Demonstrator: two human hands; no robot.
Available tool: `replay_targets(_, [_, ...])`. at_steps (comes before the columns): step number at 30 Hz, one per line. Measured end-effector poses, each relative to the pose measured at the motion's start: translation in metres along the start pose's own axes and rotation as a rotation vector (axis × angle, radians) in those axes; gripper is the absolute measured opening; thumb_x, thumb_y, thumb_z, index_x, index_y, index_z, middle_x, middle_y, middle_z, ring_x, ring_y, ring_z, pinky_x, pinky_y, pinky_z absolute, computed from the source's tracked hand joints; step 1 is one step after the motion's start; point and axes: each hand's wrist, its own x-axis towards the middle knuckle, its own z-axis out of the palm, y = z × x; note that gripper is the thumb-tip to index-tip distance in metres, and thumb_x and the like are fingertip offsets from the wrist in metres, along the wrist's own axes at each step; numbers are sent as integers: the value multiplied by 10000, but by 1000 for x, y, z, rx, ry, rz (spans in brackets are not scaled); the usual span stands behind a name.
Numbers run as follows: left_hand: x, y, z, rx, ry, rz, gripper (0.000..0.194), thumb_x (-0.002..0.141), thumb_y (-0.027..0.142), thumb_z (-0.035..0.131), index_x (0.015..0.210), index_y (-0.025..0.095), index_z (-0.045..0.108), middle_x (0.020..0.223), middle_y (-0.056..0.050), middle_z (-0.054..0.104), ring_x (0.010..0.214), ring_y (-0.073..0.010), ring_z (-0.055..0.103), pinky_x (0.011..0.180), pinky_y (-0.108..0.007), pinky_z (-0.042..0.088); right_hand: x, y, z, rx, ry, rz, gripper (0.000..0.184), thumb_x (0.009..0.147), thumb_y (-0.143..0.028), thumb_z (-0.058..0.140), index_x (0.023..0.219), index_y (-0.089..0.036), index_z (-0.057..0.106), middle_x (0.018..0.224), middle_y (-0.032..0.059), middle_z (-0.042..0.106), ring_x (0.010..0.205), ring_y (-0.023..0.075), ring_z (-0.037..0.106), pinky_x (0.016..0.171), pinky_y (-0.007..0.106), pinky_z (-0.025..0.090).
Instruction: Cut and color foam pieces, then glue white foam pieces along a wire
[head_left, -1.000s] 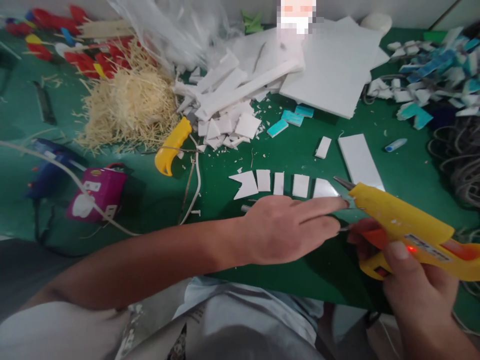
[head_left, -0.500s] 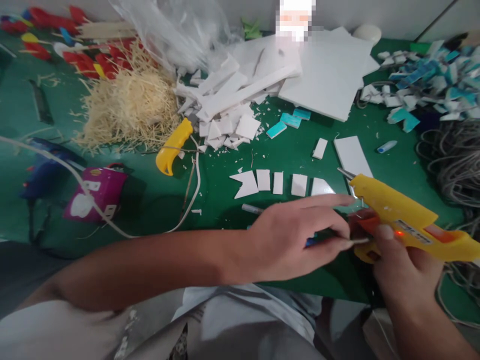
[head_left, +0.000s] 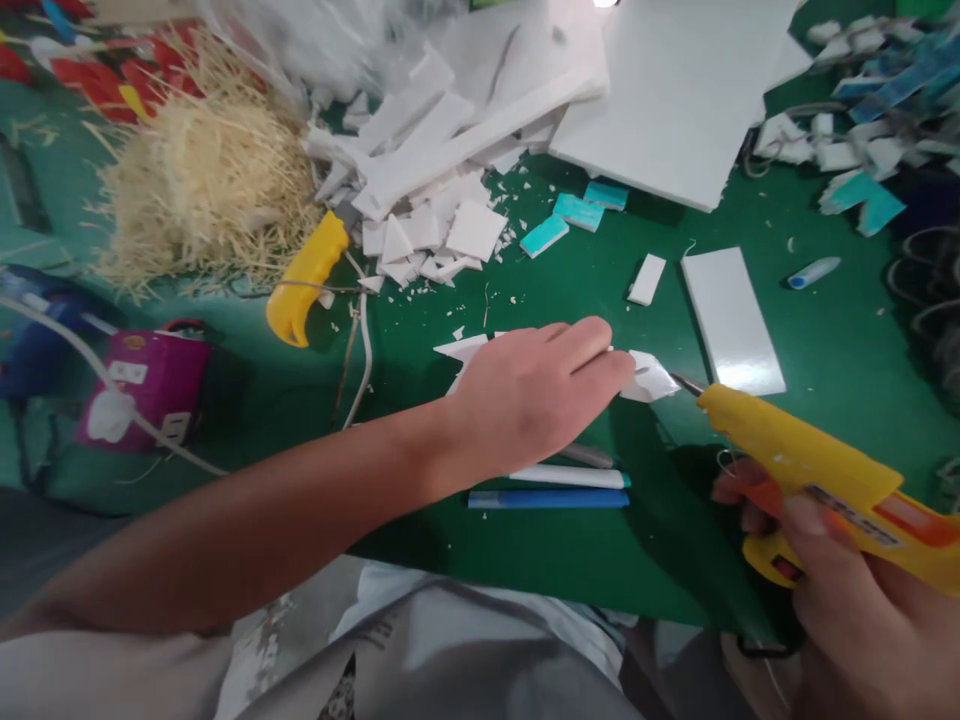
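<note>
In the head view my left hand [head_left: 544, 390] lies low over a row of small white foam pieces, fingers bent and close together. Its fingertips are by a white foam piece [head_left: 651, 380] with a cut corner; what they pinch is hidden under them. A pointed white piece [head_left: 459, 348] shows at the hand's left side. My right hand [head_left: 840, 590] grips a yellow hot glue gun [head_left: 802, 440], fingers around its handle and orange trigger. The gun's metal nozzle is at the right end of the cut-corner piece.
Nearby lie a blue pen [head_left: 551, 498], a white pen [head_left: 574, 475], a white foam strip [head_left: 733, 320] and a small foam block [head_left: 646, 279]. Further off are foam scraps [head_left: 427, 225], wood shavings [head_left: 217, 160], a yellow handle [head_left: 307, 280] and a purple box [head_left: 146, 390].
My left hand has moved left and away from the glue gun, down over the foam row. The gun's nozzle has come down to the cut-corner piece. The view has shifted slightly.
</note>
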Motion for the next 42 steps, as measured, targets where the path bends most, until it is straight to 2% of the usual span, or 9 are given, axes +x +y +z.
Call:
replay_targets(2, [1,0,1,26,8,18,231,1062,122,585,873,192,698,739,34,538,637,-97,474,556,-264,330,-4,0,0,-4,86,67,204,886,-478,854,897,-275,844,821,43,822,739,223,781,637,276,656])
replay_targets(8, [9,-2,1,48,-1,-10,305,1029,64,569,763,184,655,704,33,476,613,-98,393,538,-271,299,2,-4,2,-126,-174,-99,292,933,-581,784,880,-298,832,804,4,803,676,190,744,619,278,617])
replay_targets(11, [11,-2,2,39,-5,-25,328,1028,55,543,752,183,662,690,28,467,601,-100,378,533,-267,294,7,-7,5,-151,-40,-80,295,989,-558,729,870,-297,800,826,4,787,743,190,734,702,302,592])
replay_targets(15, [10,-3,4,26,1,-53,346,1026,54,517,737,185,654,683,26,465,582,-94,367,528,-262,277,10,-7,5,-229,-227,-222,375,990,-599,704,791,-288,772,736,22,759,650,200,711,594,319,555])
replay_targets(18, [10,-5,4,30,-14,-57,336,1017,49,518,745,189,657,689,25,490,587,-90,392,535,-261,298,9,-4,0,-233,-99,-146,371,1009,-591,681,798,-292,742,766,21,751,682,205,702,653,339,558])
replay_targets(27, [9,-6,5,-1,-60,-68,336,1032,82,487,757,191,646,689,25,451,576,-79,387,525,-272,280,4,-9,3,-274,-74,-129,276,1020,-541,691,887,-305,744,830,16,750,738,200,698,698,348,545])
replay_targets(32, [9,-6,6,9,-32,-53,338,1031,77,497,758,188,662,680,25,462,572,-79,401,529,-265,278,4,-10,9,-234,-102,-130,302,1011,-512,713,798,-299,696,732,-8,674,657,171,618,651,338,474])
replay_targets(34, [9,-5,6,18,-29,-45,322,1028,79,518,769,187,677,680,25,481,577,-82,419,538,-261,287,7,-10,8,-193,-235,-189,373,1006,-566,699,756,-290,676,694,-7,657,611,164,604,583,327,450])
replay_targets(42, [9,-5,7,55,-57,-38,336,1045,106,493,775,197,670,682,20,480,587,-86,457,534,-260,295,3,-18,11,-240,-74,-70,429,964,-632,724,709,-292,667,628,5,608,585,200,540,590,378,394])
